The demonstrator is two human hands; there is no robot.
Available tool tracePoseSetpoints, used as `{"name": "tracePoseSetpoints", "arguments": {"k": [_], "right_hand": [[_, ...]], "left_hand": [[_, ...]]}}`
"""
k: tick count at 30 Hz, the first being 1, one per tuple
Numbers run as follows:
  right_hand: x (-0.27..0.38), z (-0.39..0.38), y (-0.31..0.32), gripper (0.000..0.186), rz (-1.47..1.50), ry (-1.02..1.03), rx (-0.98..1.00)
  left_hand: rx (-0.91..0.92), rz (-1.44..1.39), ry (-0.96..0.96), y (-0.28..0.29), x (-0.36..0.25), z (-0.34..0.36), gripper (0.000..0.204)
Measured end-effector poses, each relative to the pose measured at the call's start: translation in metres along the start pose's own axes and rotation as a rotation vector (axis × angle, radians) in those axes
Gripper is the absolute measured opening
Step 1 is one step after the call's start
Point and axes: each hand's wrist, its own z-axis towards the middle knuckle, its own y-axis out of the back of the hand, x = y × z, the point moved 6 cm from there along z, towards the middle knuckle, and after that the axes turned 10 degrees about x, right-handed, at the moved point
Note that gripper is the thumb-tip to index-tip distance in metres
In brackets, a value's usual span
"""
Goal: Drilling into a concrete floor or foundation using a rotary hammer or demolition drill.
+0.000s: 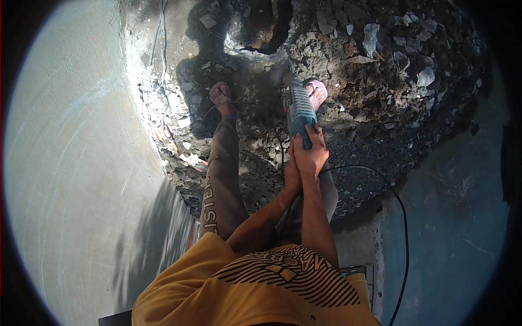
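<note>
A teal and grey demolition hammer (300,108) points away from me, its front end down at the broken ground. Dust blurs the tip, so I cannot tell exactly where it touches. My right hand (311,157) is closed over the rear of the tool. Pressed against its left side, my left hand (292,173) grips the same rear part, though most of its fingers are hidden. Just ahead of the tool lies the pale broken edge (251,55) of a dark pit (274,35).
My feet in pink flip-flops (220,93) straddle the work, the right one close beside the tool. A black cord (403,217) curves away to the right. Rubble (375,76) is heaped at right. A smooth grey wall (65,152) rises at left, with loose cables (163,43) along its base.
</note>
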Motion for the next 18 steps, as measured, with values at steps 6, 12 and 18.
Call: {"name": "tracePoseSetpoints", "arguments": {"k": [6,12,18], "right_hand": [[0.01,0.005,-0.002,0.038,-0.031,0.08,-0.005],[0.006,0.007,0.001,0.035,-0.018,0.062,0.005],[0.01,0.011,0.004,0.036,-0.052,0.129,-0.016]], "left_hand": [[-0.036,0.142,-0.041,-0.003,-0.027,-0.002,0.084],[-0.074,0.266,-0.074,-0.007,-0.052,-0.007,0.082],[-0.086,0.253,-0.052,-0.011,-0.047,-0.003,0.08]]}}
